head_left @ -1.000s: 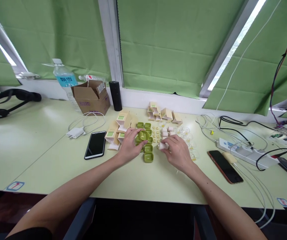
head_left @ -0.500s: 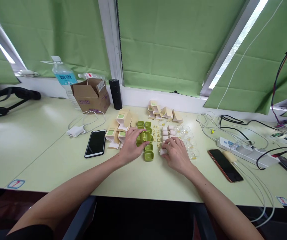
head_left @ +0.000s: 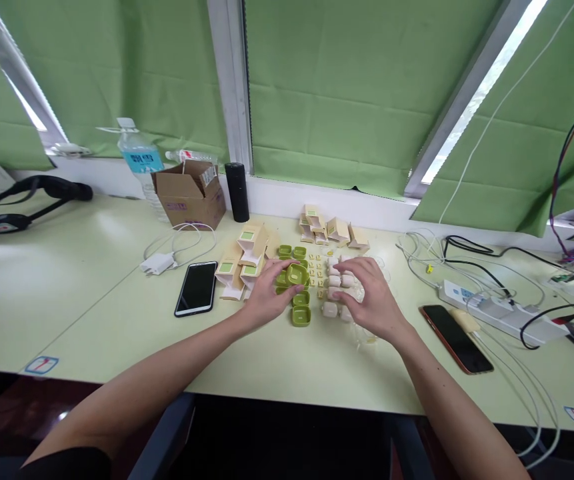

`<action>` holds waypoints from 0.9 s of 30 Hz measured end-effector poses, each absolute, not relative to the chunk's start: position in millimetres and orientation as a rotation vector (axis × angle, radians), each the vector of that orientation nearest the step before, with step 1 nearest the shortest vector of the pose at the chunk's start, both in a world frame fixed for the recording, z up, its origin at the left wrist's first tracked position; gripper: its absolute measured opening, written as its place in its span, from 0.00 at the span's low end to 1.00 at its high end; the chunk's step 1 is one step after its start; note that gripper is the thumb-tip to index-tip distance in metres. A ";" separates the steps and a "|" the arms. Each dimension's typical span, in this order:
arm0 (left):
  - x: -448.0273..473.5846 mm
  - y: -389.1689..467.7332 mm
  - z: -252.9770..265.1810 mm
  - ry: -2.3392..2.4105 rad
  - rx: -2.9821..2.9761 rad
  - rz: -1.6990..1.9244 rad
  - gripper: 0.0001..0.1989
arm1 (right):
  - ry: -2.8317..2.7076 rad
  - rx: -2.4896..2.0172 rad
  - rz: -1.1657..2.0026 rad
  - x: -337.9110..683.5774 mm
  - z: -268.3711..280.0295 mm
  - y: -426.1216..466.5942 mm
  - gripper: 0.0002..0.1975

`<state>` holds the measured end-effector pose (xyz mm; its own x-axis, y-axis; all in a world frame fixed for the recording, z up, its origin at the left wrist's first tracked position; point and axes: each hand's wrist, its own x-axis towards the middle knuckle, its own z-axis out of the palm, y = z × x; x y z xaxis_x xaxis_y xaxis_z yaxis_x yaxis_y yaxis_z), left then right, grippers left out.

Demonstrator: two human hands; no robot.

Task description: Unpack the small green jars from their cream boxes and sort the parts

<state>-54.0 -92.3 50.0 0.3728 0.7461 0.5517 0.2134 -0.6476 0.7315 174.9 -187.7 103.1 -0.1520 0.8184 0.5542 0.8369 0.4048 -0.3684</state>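
My left hand (head_left: 269, 297) pinches a small green square container (head_left: 297, 275) between thumb and fingers, raised over several more green containers (head_left: 301, 316) standing in columns. Thumb and fingers of my right hand (head_left: 374, 300) are spread apart above several pale pinkish-white rounded pieces (head_left: 330, 309), with nothing gripped. Tiny yellow pieces (head_left: 319, 274) lie in rows between the green containers and the pale ones. Clear plastic pieces (head_left: 365, 337) sit partly hidden beneath my right hand.
Folded cream boxes (head_left: 253, 244) stand left of the containers, and more cream boxes (head_left: 337, 231) behind. A white-edged phone (head_left: 195, 289), a brown carton (head_left: 189, 200) and a bottle (head_left: 139, 160) are left. Another phone (head_left: 455, 339), a power strip (head_left: 497, 313) and cables lie right.
My right hand has opened and shifted right, leaving a pale piece at the near end of its rows. My left hand keeps the green container. The view has shifted slightly.
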 end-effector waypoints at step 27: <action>-54.6 -106.4 56.5 0.557 2.216 1.452 0.12 | -1.341 -0.869 0.947 129.6 63.4 -156.5 0.26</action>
<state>-54.6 -106.4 56.5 0.3706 0.5467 0.7508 0.0959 -0.8266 0.5546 129.6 -156.5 63.4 -0.0025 0.9223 0.3865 -0.0558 0.3858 -0.9209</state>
